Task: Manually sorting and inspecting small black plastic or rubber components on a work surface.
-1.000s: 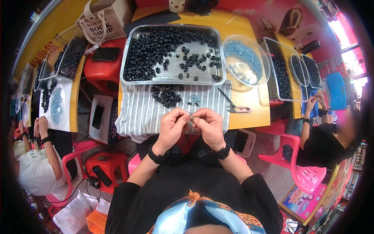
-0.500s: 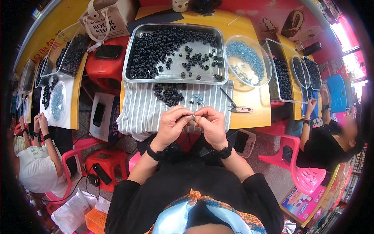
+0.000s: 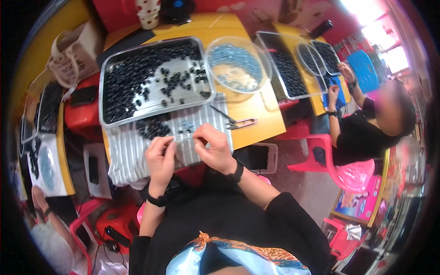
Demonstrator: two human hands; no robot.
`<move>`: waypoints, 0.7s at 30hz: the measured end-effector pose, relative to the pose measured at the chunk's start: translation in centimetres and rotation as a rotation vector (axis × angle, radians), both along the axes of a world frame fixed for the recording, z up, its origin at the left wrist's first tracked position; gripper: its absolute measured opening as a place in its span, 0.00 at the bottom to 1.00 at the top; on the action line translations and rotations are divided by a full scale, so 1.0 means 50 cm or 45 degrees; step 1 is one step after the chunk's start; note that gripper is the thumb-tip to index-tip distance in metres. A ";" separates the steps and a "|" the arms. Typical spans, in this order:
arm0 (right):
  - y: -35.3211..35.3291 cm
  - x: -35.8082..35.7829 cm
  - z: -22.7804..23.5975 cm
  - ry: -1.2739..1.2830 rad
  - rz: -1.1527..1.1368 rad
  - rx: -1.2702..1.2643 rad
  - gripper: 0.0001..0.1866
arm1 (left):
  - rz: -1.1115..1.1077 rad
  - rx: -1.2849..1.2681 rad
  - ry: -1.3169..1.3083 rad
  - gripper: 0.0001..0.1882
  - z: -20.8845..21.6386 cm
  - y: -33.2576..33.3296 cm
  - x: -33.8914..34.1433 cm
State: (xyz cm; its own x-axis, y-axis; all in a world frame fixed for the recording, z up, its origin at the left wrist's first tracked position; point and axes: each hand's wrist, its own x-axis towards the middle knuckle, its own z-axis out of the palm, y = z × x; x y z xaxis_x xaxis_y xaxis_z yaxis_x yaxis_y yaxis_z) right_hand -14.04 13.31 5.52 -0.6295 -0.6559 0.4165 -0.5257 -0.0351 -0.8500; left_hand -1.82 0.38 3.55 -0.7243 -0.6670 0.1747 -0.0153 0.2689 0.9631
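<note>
My left hand (image 3: 160,158) is closed in a pinch over the grey-and-white striped cloth (image 3: 130,156). Whatever its fingertips hold, if anything, is too small to make out. Just to the right, my right hand (image 3: 214,147) has thumb and forefinger pinched; its grip's content is also unclear. Beyond the fingertips lies a little heap of small light-blue pieces (image 3: 186,126) on the cloth. A pile of small black ring-shaped pieces (image 3: 153,128) sits beside it. A metal tray (image 3: 158,118) with many more black pieces rests behind, partly on the cloth.
A clear round dish (image 3: 229,86) of light-blue pieces stands right of the tray. Snips (image 3: 243,123) and a thin dark tool (image 3: 222,113) lie near it on the yellow table (image 3: 270,114). Co-workers sit left and right. A red stool (image 3: 82,112) holds a phone (image 3: 84,95).
My hands have parted from a joined fingertip pinch, the right drawing away from the left. The whole view has tilted and shifted toward the right.
</note>
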 end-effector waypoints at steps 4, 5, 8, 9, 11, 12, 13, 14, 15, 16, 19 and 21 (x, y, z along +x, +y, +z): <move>-0.001 -0.004 -0.012 -0.253 0.067 0.046 0.03 | 0.027 0.061 -0.018 0.14 0.001 0.008 -0.012; 0.002 0.004 -0.014 -0.435 0.103 0.040 0.02 | -0.026 0.033 -0.003 0.13 0.007 0.010 -0.012; -0.001 0.021 -0.043 -0.796 0.227 -0.052 0.03 | -0.193 0.167 0.142 0.09 0.026 0.019 -0.011; -0.002 0.023 -0.042 -0.864 0.256 -0.047 0.03 | -0.243 0.147 0.157 0.08 0.019 0.013 -0.003; -0.005 0.024 -0.037 -1.001 0.317 -0.037 0.03 | -0.269 0.200 0.166 0.04 0.015 0.013 0.006; -0.005 0.025 -0.032 -1.075 0.333 -0.063 0.03 | -0.278 0.147 0.154 0.04 0.018 0.011 0.007; -0.005 0.026 -0.027 -1.149 0.350 -0.088 0.02 | -0.286 0.093 0.143 0.04 0.020 0.009 0.008; -0.005 0.026 -0.024 -1.223 0.367 -0.114 0.02 | -0.294 0.040 0.132 0.04 0.021 0.007 0.009; -0.004 0.026 -0.027 -1.234 0.368 -0.114 0.02 | -0.293 0.016 0.131 0.04 0.019 0.007 0.010; -0.003 0.026 -0.033 -1.245 0.370 -0.113 0.02 | -0.293 -0.008 0.129 0.04 0.015 0.006 0.011; -0.004 0.030 -0.016 -1.299 0.335 -0.090 0.02 | -0.289 -0.110 0.126 0.03 0.024 0.006 0.009; -0.005 0.034 -0.013 -1.239 0.306 -0.105 0.01 | -0.266 -0.111 0.121 0.03 0.028 0.009 0.007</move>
State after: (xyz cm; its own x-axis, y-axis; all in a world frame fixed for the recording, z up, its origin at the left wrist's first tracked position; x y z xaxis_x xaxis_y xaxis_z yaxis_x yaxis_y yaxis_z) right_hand -12.33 13.04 4.86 -0.5752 -0.8024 -0.1590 0.4252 -0.1273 -0.8961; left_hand -1.49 0.82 4.97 -0.8223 -0.4841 0.2991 0.1389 0.3391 0.9305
